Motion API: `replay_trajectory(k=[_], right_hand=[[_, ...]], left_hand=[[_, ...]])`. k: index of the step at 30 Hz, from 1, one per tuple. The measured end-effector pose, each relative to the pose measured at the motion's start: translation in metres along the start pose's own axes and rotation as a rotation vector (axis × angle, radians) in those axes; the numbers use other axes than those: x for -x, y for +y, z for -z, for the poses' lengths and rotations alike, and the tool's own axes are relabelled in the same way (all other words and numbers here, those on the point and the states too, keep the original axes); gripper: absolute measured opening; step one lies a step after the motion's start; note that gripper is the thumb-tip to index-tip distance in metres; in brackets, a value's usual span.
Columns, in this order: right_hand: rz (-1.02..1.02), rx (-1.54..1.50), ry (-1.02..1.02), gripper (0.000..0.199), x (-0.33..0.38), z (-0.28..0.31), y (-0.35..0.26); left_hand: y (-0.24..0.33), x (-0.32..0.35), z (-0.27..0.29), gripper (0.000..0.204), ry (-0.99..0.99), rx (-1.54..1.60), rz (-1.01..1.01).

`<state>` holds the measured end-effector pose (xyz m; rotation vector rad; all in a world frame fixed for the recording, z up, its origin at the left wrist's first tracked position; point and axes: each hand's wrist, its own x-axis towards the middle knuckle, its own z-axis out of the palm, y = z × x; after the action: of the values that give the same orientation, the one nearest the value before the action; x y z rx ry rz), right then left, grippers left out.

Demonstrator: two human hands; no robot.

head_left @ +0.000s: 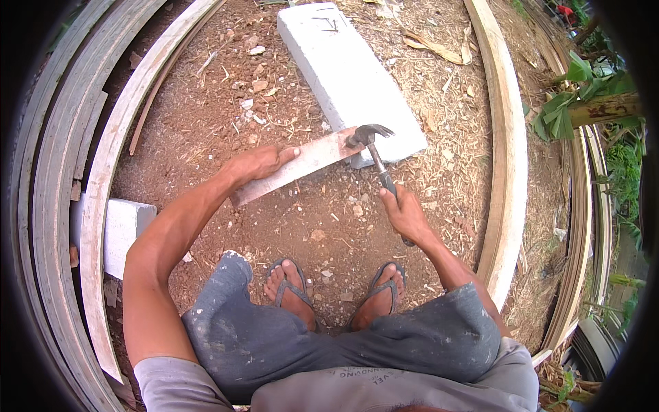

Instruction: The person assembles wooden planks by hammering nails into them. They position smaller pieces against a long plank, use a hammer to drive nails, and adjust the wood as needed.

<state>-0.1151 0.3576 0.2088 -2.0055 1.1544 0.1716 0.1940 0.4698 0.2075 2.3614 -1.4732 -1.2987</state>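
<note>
The right grip (406, 216) is wrapped around the dark handle of a claw hammer with a grey metal shaft (376, 159), the thumb laid along the handle and its butt showing below the palm. The left grip (257, 163) is clasped over the left part of a flat, narrow, pale reddish-brown wooden board (312, 159), thumb on the upper face. The board slants up to the right between the two hands, its far end reaching over the near end of a long white rectangular block (353, 72). The hammer's head is at that same end of the board, claw pointing right; whether its face touches the wood cannot be told. On the block's far end lie several thin dark nails (328, 24). The block lies on reddish-brown ground (274, 223) strewn with stone chips and wood shavings, with a dry tan leaf (436, 47) to its right. Below the hands are the person's feet in dark thong sandals (292, 288), and dark grey shorts (274, 343) with pale specks. Farther left, a second white block (130, 233) sits beside long weathered grey planks (51, 172); on the right runs a thick pale timber beam (504, 151), with green broad leaves (563, 113) beyond.
</note>
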Motion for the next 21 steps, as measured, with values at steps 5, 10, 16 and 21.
replay_trajectory(k=[5,10,16,21], right_hand=[[0.052,-0.53,0.121,0.039,0.023,-0.006,0.03],[-0.029,-0.618,0.264,0.03,0.041,0.002,0.043],[-0.06,-0.714,0.212,0.048,0.05,0.029,0.034],[-0.062,-0.924,0.08,0.07,0.066,0.048,0.028]], left_hand=[[-0.007,0.004,-0.008,0.069,-0.104,0.068,0.074],[-0.012,0.013,-0.022,0.065,0.351,-0.337,-0.298],[0.015,-0.032,-0.039,0.048,0.62,-0.403,-0.418],[0.026,-0.038,-0.071,0.055,0.364,-0.258,-0.113]])
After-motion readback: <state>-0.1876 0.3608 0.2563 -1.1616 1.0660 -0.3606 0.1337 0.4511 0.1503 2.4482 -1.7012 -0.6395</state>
